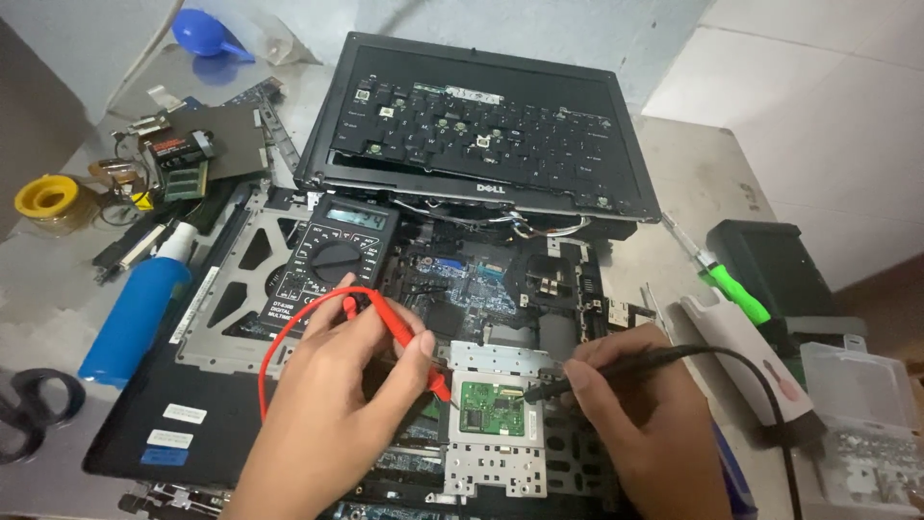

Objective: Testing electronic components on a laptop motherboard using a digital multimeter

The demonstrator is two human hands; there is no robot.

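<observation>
The left hand (351, 385) is curled, its thumb and fingers pinching the red probe (409, 337), whose tip comes down at the upper left corner of the small green circuit board (492, 408). The red wire (289, 337) loops from the probe back toward the black meter (332, 260), which lies on the opened laptop base (221, 327) just above the hand. The right hand (650, 404) is closed in the same way around the black probe (577, 377), its point touching the top right edge of the green board; the black wire (760, 385) runs off to the right and down out of view. The board sits in a silver metal frame (491, 462) near the front of the base, between the two hands.

A clear plastic box (861, 404) at the right edge of the table (693, 164) holds small metal parts — too small to tell apart — and is cut off by the frame. Beside it lie a white plastic case (741, 351) and a green-handled screwdriver (731, 284). The laptop lid (481, 125) stands behind, with a keyboard lying on it, several keys missing. On the left lie a blue spray can (135, 313), a yellow spool (48, 197), a blue rubber blower (207, 34) and scissors (29, 409) — partly cut off. The meter's screen reading is hard to make out.
</observation>
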